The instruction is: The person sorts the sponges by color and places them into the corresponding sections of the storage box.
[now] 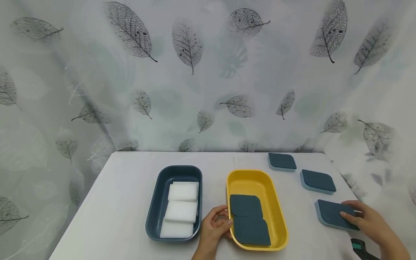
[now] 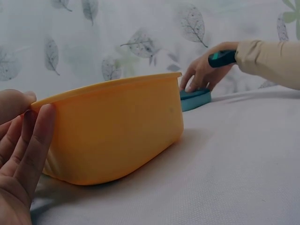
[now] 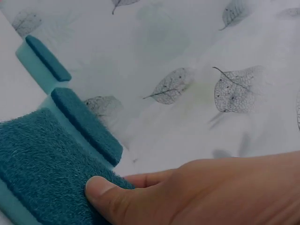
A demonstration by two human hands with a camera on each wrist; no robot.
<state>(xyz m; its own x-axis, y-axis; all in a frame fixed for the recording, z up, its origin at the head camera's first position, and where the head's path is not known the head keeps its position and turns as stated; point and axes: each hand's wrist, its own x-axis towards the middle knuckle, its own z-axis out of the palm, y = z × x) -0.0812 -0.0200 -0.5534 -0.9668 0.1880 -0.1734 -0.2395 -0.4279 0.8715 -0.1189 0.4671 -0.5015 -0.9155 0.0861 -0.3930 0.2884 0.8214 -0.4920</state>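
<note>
A yellow tub (image 1: 264, 186) stands on the table with two dark scouring sponges (image 1: 250, 229) inside, one partly over the other. My left hand (image 1: 212, 226) pinches the tub's left rim, thumb on top and fingers against the outer wall in the left wrist view. At the table's right side, my right hand (image 1: 367, 218) grips a scouring sponge (image 1: 331, 213) by its right end. The thumb (image 3: 101, 187) lies on its dark, fuzzy top face in the right wrist view. Beneath that layer, the sponge is lighter teal.
Two more scouring sponges, one in the middle (image 1: 318, 181) and one at the back (image 1: 282, 161), lie along the right side. Left of the yellow tub stands a dark blue tub (image 1: 152, 209) holding several white sponges (image 1: 180, 211). A leaf-print curtain (image 1: 208, 79) hangs behind.
</note>
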